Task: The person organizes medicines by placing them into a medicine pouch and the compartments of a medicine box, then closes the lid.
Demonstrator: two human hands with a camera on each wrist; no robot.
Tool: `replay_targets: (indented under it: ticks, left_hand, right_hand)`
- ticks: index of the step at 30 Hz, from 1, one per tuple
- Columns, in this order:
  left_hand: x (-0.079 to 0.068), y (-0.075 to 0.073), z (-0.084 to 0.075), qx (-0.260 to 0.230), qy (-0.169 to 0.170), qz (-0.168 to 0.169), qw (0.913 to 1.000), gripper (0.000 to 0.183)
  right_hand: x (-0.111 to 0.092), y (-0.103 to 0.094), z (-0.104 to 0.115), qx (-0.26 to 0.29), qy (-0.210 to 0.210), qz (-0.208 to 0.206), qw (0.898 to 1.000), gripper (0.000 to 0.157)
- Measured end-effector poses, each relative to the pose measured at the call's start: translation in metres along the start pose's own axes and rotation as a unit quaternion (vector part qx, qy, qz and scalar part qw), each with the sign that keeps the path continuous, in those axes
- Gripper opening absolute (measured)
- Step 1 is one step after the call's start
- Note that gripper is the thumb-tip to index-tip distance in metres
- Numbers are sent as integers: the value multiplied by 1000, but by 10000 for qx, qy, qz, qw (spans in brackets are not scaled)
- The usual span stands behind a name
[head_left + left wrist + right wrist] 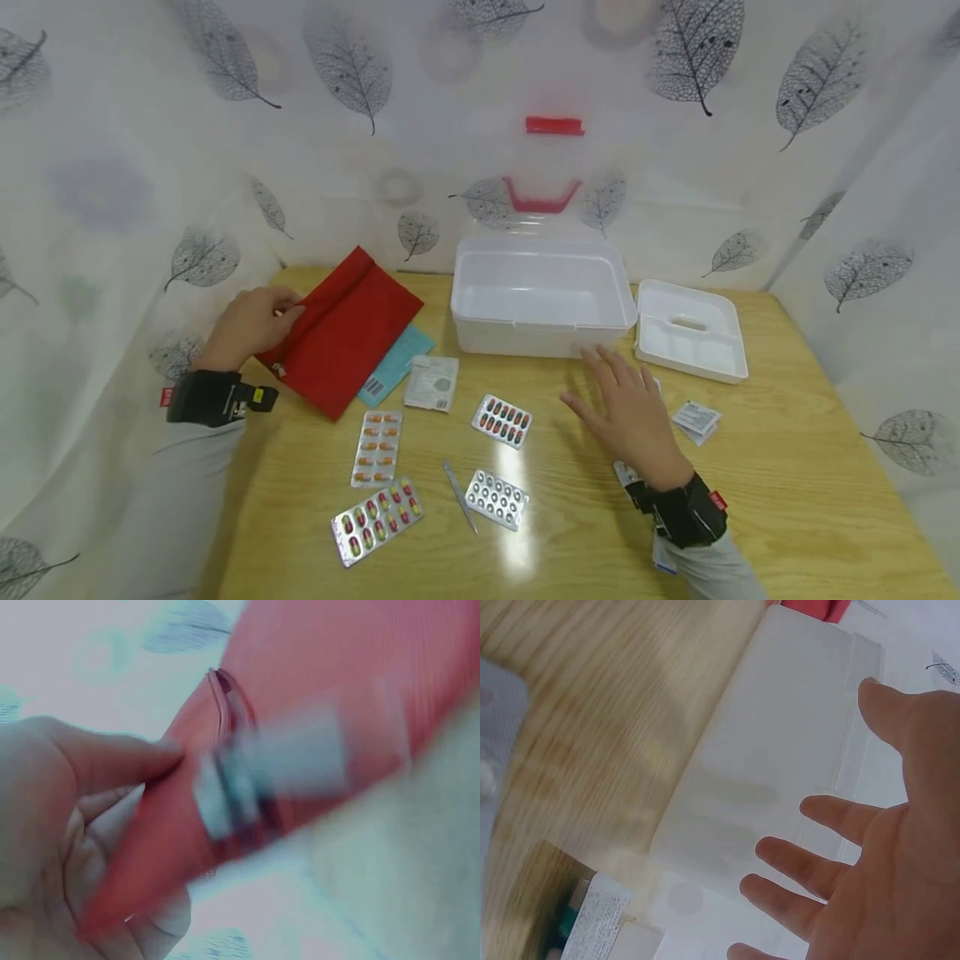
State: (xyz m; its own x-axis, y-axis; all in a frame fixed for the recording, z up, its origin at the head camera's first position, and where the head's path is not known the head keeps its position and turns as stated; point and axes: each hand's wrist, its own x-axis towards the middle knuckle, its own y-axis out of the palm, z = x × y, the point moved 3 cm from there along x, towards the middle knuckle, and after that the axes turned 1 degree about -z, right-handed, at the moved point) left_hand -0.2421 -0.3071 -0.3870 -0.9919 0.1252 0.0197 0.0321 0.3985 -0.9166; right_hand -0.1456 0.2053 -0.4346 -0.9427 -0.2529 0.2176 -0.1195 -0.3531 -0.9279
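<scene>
My left hand (pixel 251 323) pinches the edge of a red zip pouch (pixel 356 329) at the left of the table, its thumb on top and fingers beneath. In the left wrist view the pouch (pixel 337 667) fills the upper right, with a blurred zip end near the thumb. My right hand (pixel 633 417) hovers with spread, straight fingers near the front right corner of an uncovered white plastic box (pixel 525 337). Nothing lies in that hand. In the right wrist view the box's wall (pixel 742 742) stands beyond the fingertips; whether they touch it I cannot tell.
A white tray (pixel 697 367) sits right of the box, with small packets (pixel 697 418) before it. Blister packs (pixel 377 450), tweezers (pixel 459 496) and a white packet (pixel 432 383) lie mid-table. A blue packet (pixel 393 367) is partly under the pouch. Leaf-print curtains (pixel 420 83) surround the table.
</scene>
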Motion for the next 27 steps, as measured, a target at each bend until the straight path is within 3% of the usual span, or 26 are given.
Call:
replay_targets:
  ticks: [4,8,12,15,22,27]
  left_hand:
    - [-7,-14,-22,-321,221,-122,9992,32]
    - [-17,-23,-43,-621,99,-308,9975,29]
    - [-31,-25,-59,-917,-318,-41,9953,32]
    - [-44,-24,-70,-1021,-426,146,9938,34]
    - [-65,-17,-91,-757,176,-112,9969,51]
    - [-74,-9,-102,-641,360,-15,9973,55]
  right_hand:
    - [0,-1,0,-9,9,1,10000,73]
    - [0,0,0,8,7,7,10000,72]
    - [0,2,0,14,-20,-11,10000,71]
    - [1,4,0,30,-13,26,10000,71]
    - [1,7,1,75,83,257,9996,68]
    - [0,7,4,45,56,284,9996,66]
